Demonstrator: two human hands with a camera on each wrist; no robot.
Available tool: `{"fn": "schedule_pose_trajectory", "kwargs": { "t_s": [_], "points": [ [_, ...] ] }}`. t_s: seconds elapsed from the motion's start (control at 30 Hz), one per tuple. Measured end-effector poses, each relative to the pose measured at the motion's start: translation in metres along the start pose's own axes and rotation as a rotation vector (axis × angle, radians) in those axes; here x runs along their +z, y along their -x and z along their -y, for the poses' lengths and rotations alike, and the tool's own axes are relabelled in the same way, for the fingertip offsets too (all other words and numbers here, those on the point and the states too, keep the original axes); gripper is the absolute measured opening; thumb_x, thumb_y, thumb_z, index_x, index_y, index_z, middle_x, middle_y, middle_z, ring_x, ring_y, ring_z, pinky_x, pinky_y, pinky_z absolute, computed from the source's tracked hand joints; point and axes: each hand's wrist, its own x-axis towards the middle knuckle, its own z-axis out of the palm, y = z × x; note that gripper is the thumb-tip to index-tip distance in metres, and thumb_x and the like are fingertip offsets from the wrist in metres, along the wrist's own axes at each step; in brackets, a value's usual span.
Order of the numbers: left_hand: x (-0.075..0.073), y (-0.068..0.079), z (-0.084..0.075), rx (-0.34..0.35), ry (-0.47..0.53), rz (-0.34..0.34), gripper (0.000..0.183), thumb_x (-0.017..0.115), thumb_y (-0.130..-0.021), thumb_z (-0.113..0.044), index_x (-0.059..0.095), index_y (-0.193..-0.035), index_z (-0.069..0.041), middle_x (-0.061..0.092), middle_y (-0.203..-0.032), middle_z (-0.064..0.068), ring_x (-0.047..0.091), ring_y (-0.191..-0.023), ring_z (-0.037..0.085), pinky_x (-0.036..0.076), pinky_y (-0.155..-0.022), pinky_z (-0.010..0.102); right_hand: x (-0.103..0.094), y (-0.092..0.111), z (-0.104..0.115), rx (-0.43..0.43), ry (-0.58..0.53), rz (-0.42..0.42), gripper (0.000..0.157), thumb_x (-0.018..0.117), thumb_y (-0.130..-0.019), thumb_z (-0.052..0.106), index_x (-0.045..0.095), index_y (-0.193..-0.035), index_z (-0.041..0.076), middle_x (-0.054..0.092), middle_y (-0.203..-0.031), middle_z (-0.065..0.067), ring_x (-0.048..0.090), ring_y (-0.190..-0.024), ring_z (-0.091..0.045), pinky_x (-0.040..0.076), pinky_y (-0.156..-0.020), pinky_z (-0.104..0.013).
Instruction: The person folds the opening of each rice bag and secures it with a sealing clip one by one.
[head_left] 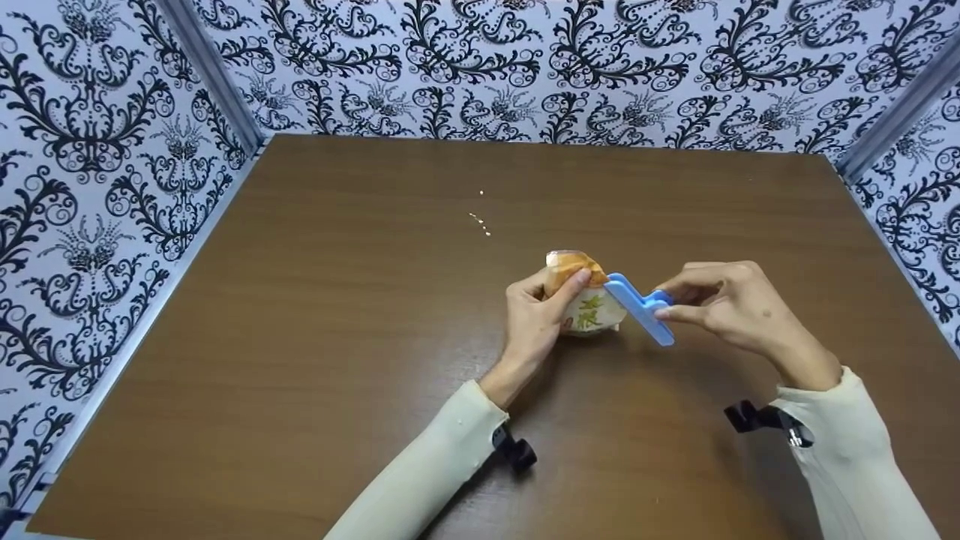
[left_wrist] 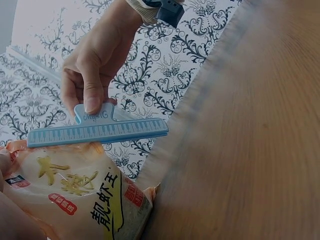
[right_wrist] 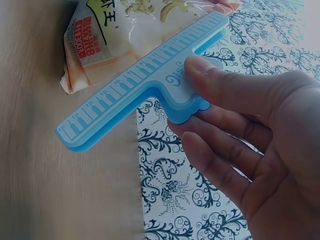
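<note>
A printed plastic food bag, orange along its top, is gripped by my left hand, with the thumb lying across its upper part. My right hand pinches the handle of a light blue bag clip between thumb and fingers. Piano keys are printed along the clip's long bar. In the left wrist view the bar lies along the bag's top edge. From the right wrist, the bag shows behind the clip, and the right thumb presses on the handle.
Several small white crumbs lie on the brown wooden table beyond the bag. Patterned black-and-white panels stand around the back and sides. Black camera mounts sit at both wrists.
</note>
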Motion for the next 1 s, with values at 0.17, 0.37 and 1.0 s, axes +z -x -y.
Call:
{"fn": "schedule_pose_trajectory", "kwargs": {
  "t_s": [0.17,0.37,1.0],
  "points": [
    [0.0009,-0.0002,-0.0002,0.002,-0.005,0.001,0.015,0.077,-0.092,-0.005,0.077,-0.096,0.009,0.079,-0.091,0.013,0.071,-0.075,0.008,0.059,-0.069,0.025,-0.0012,0.0005,0.0008,0.015,-0.005,0.0,0.019,0.093,-0.077,0.013,0.083,-0.093,0.017,0.074,-0.078,0.002,0.065,-0.065,-0.004,0.054,-0.06,-0.015],
    [0.001,0.0005,-0.0012,0.003,-0.017,0.008,0.014,0.077,-0.092,-0.007,0.078,-0.098,0.007,0.08,-0.094,0.015,0.072,-0.076,0.008,0.061,-0.071,0.028,-0.0012,0.0005,0.0015,0.008,-0.002,-0.01,0.02,0.093,-0.076,0.012,0.084,-0.093,0.016,0.074,-0.077,0.002,0.065,-0.065,-0.004,0.053,-0.06,-0.014],
    [-0.0007,0.0018,-0.0021,-0.012,-0.031,-0.005,0.017,0.079,-0.092,-0.01,0.077,-0.103,0.003,0.077,-0.089,0.004,0.068,-0.076,0.007,0.056,-0.067,0.023,0.0002,-0.0025,0.0058,-0.017,-0.032,-0.008,0.02,0.093,-0.076,0.01,0.084,-0.094,0.014,0.075,-0.079,0.001,0.069,-0.068,-0.003,0.056,-0.062,-0.015]
  ]
}}
